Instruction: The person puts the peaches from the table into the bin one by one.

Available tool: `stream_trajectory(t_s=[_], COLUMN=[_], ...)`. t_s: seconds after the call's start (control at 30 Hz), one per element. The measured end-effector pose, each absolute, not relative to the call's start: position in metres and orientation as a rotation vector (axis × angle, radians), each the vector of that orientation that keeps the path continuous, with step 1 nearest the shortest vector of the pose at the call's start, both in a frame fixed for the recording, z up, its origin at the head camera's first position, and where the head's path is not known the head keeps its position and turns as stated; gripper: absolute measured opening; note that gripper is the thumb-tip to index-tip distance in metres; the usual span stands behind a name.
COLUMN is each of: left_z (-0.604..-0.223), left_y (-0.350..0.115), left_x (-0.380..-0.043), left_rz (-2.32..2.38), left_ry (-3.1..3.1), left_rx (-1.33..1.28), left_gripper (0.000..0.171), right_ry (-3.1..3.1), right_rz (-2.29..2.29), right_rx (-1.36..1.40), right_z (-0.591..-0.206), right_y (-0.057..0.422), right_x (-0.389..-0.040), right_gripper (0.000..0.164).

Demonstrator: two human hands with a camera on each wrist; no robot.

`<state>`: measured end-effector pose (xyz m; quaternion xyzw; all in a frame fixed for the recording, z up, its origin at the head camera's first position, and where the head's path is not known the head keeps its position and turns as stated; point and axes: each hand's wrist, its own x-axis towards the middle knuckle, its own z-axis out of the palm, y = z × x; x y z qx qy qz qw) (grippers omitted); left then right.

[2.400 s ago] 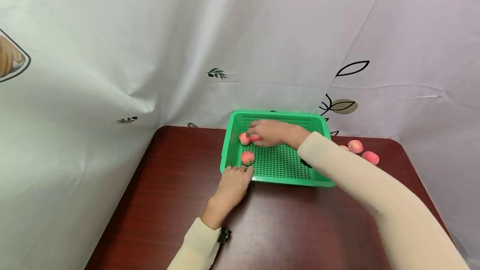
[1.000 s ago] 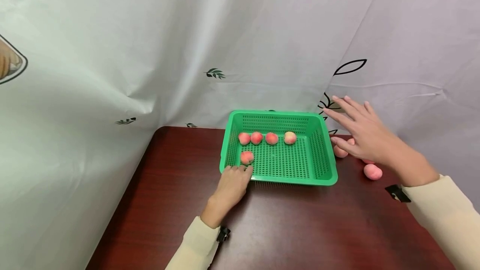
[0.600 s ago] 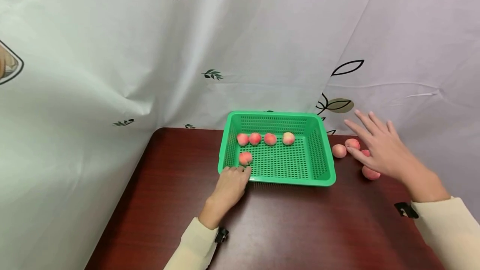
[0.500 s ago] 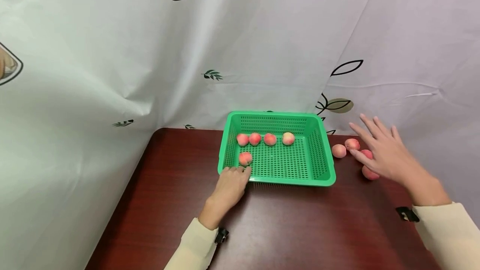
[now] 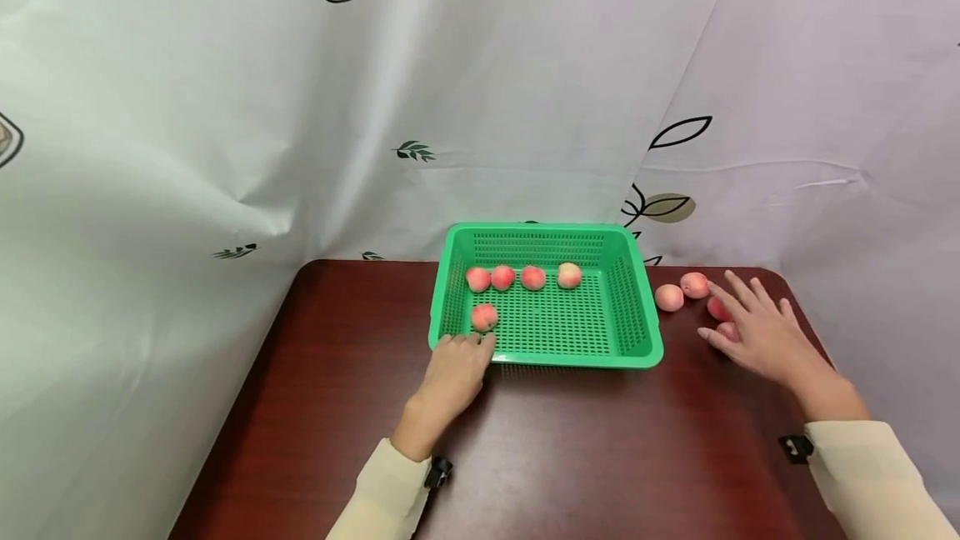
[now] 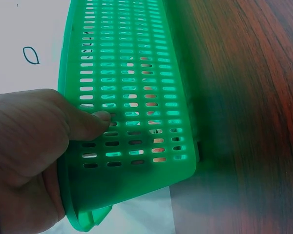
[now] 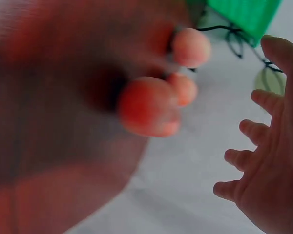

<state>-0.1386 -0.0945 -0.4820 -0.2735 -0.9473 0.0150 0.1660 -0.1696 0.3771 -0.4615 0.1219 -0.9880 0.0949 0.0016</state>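
Observation:
My left hand (image 5: 453,377) grips the near-left rim of a green plastic basket (image 5: 577,358). In the left wrist view the thumb (image 6: 90,126) presses on the basket's slotted outer wall, and the other fingers are hidden behind it. Inside lie several peaches: a back row with a pale one (image 5: 569,275) at its right end, and one peach (image 5: 484,317) nearer the front. My right hand (image 5: 761,336) hovers, fingers spread, over loose peaches right of the basket. The right wrist view shows it holding nothing, apart from the nearest peach (image 7: 146,105).
The dark red-brown wooden table (image 5: 600,448) carries everything. Two more peaches, one beside the basket (image 5: 670,297) and one behind it (image 5: 694,285), lie left of the right hand. A white printed cloth (image 5: 525,90) hangs behind the table and along both sides.
The right hand has left the basket's inside, where a peach now sits released in the back row. It has swung right and lowered over the loose peaches. My left hand keeps its grip.

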Motion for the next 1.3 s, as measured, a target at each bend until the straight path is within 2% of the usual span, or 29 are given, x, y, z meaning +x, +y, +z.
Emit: stream_trajectory(t_s=[0.33, 1.3], left_z=[-0.481, -0.483], left_y=[-0.095, -0.095], left_x=[-0.139, -0.14], left_rz=[0.047, 0.034], left_ry=[-2.699, -2.67], left_rx=[-0.782, -0.791], left_gripper=[0.031, 0.033], right_ry=[-3.169, -3.13], right_rz=[0.199, 0.209], right_rx=[0.368, 0.577], right_z=[-0.491, -0.505], right_y=[0.388, 0.392], right_x=[-0.164, -0.168], right_gripper=[0.085, 0.062])
